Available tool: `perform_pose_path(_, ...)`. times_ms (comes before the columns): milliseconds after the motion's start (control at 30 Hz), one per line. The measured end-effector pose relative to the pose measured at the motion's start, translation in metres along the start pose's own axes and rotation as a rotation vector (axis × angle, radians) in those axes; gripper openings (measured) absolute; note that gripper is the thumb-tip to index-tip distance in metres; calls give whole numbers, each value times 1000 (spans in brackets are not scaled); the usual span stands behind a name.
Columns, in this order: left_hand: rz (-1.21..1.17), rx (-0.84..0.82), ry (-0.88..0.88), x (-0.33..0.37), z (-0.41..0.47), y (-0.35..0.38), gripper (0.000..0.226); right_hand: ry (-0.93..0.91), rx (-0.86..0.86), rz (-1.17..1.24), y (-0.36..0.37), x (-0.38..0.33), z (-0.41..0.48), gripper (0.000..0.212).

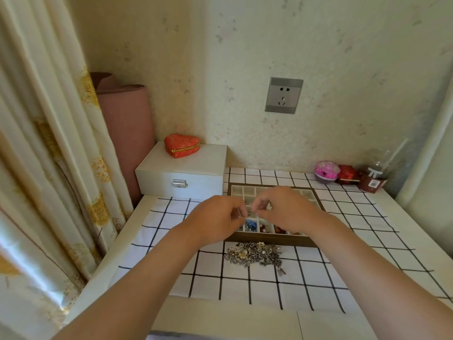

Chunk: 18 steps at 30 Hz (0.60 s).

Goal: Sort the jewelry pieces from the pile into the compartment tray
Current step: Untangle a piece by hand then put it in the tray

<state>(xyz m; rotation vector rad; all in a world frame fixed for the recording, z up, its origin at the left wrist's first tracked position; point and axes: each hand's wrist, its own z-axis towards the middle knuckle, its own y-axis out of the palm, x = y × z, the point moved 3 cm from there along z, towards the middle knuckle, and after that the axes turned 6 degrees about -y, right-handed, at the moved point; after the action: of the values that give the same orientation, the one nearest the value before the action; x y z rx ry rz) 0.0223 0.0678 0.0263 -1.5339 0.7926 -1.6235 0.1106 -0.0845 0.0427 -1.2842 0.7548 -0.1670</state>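
Note:
A wooden-framed compartment tray with white cells sits on the checked cloth. Some near cells hold blue and reddish pieces. In front of it lies a pile of silvery jewelry. Both hands hover above the tray's middle, fingertips almost meeting. My left hand and my right hand each pinch an end of a thin silver piece stretched between them. The piece is small and its kind is hard to tell.
A white jewelry box with a red heart-shaped box on it stands at the back left. A pink round box, a red box and a clear bottle stand at the back right. A curtain hangs left.

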Motion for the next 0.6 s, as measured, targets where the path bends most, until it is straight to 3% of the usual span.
perform_pose_path(167, 107, -109, 62, 12, -21, 14, 17, -21, -86, -43, 4, -5, -23, 14)
perform_pose_path(367, 255, -193, 131, 24, -31, 30, 25, -166, -169, -296, 15, -7, -34, 27)
perform_pose_path(600, 208, -316, 4, 15, -25, 26, 16, -289, -173, -456, 24, -6, -42, 35)
